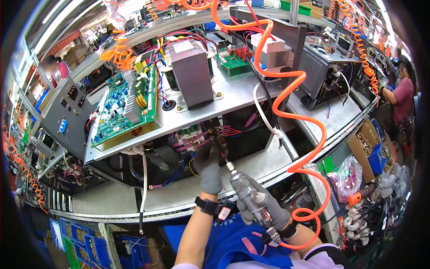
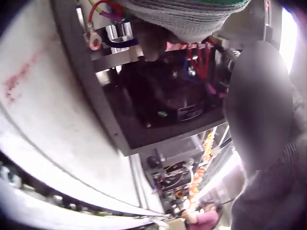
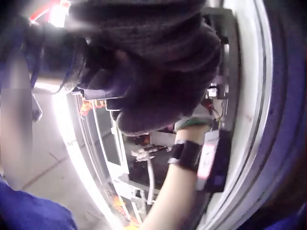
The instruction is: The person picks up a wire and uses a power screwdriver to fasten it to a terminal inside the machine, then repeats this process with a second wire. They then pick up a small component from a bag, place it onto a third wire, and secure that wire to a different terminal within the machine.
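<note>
My gloved right hand (image 1: 274,207) grips a pneumatic screwdriver (image 1: 245,187), fingers wrapped round its body. An orange coiled air hose (image 1: 323,134) runs from its rear. The bit points up into the lower bay of a metal machine chassis (image 1: 233,154), close to my left fingers. My gloved left hand (image 1: 208,172) reaches into that bay, its fingertips by pink-sleeved wires (image 1: 228,131) and their terminals. I cannot tell whether those fingers pinch anything. In the left wrist view a ring terminal (image 2: 95,41) on a red wire hangs beside the hand.
Above the bay, a shelf carries a green circuit board (image 1: 121,105) and a large transformer (image 1: 191,74). A white cable (image 1: 144,188) hangs in front. Blue parts bins (image 1: 85,240) stand lower left. At right are a carton of screws (image 1: 365,145) and a person (image 1: 403,98).
</note>
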A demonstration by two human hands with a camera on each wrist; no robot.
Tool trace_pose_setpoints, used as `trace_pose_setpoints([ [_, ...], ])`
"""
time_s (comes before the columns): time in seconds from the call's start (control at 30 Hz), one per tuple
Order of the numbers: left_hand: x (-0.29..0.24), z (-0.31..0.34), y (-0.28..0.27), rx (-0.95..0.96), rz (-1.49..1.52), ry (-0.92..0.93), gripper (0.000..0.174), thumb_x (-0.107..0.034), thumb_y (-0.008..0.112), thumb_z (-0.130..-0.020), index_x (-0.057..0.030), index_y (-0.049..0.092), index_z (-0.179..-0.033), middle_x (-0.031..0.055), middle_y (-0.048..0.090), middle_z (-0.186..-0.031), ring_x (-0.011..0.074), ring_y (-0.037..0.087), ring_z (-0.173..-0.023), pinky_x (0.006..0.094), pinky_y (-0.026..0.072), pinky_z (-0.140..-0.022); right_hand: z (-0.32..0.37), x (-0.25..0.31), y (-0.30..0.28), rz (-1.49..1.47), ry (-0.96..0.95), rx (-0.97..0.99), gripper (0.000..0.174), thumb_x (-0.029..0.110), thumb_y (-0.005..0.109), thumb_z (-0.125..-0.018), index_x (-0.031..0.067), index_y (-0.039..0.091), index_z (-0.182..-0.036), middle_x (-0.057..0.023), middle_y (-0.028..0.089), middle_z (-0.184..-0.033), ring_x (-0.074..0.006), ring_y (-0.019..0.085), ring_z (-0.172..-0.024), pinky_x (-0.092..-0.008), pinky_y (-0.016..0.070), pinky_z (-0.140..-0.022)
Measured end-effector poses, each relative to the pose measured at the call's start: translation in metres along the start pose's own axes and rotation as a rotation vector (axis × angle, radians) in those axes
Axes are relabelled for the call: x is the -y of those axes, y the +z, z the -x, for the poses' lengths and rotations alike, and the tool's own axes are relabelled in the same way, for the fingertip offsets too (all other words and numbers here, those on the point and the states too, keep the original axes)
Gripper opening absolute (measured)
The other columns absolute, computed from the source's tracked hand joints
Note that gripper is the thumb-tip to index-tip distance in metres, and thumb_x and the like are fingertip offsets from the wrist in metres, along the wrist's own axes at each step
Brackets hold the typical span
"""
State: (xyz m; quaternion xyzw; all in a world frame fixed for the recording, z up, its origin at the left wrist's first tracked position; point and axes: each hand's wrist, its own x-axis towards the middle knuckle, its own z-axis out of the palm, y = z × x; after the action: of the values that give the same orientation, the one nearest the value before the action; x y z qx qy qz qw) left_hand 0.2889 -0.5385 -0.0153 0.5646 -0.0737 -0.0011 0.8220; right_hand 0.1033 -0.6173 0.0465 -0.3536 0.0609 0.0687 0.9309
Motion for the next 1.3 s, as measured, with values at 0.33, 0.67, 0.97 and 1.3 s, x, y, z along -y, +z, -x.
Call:
trace_pose_setpoints([
  [0.33, -0.013, -0.005, 0.012, -0.192, 0.738, -0.345, 0.026, -0.024, 0.067, -0.095, -0.0023, 0.065, -0.107, 0.0065, 0.069, -0.091, 0.0108, 0.065, -0.070, 0.0200, 0.0498, -0.052, 0.005, 0.004, -0.007, -0.110, 0.063, 0.034, 0.058, 0.043, 0.055, -0.092, 0.0103, 0.041, -0.138, -0.0109, 0.056, -0.089, -0.0158, 0.049, -0.057, -0.0339, 0.0444, -0.053],
  [0.67, -0.011, -0.009, -0.001, -0.186, 0.399, -0.350, 0.025, -0.032, 0.069, -0.092, -0.0092, 0.067, -0.104, 0.0042, 0.069, -0.090, 0.0117, 0.062, -0.066, 0.0245, 0.0476, -0.050, 0.004, -0.003, -0.004, -0.096, 0.045, 0.022, 0.057, 0.041, 0.053, -0.094, 0.0112, 0.038, -0.140, -0.0105, 0.054, -0.088, -0.0163, 0.051, -0.059, -0.0350, 0.0480, -0.056],
  [0.97, 0.006, -0.011, 0.003, 0.081, 0.466, -0.337, 0.065, -0.060, 0.060, -0.089, -0.0008, 0.061, -0.116, 0.0132, 0.070, -0.103, 0.0232, 0.071, -0.078, 0.0336, 0.0606, -0.066, 0.002, -0.011, 0.016, -0.069, 0.026, -0.002, 0.062, 0.039, 0.050, -0.095, 0.0154, 0.030, -0.149, -0.0101, 0.056, -0.091, -0.0166, 0.051, -0.061, -0.0341, 0.0468, -0.058],
  [1.3, 0.022, -0.017, -0.002, 0.033, 0.378, -0.287, 0.067, -0.058, 0.064, -0.088, 0.0062, 0.061, -0.109, 0.0176, 0.071, -0.099, 0.0275, 0.073, -0.078, 0.0376, 0.0633, -0.066, -0.001, -0.010, 0.030, -0.099, -0.002, -0.080, 0.066, 0.025, 0.053, -0.090, 0.0146, 0.026, -0.150, -0.0124, 0.060, -0.088, -0.0187, 0.058, -0.055, -0.0344, 0.0520, -0.050],
])
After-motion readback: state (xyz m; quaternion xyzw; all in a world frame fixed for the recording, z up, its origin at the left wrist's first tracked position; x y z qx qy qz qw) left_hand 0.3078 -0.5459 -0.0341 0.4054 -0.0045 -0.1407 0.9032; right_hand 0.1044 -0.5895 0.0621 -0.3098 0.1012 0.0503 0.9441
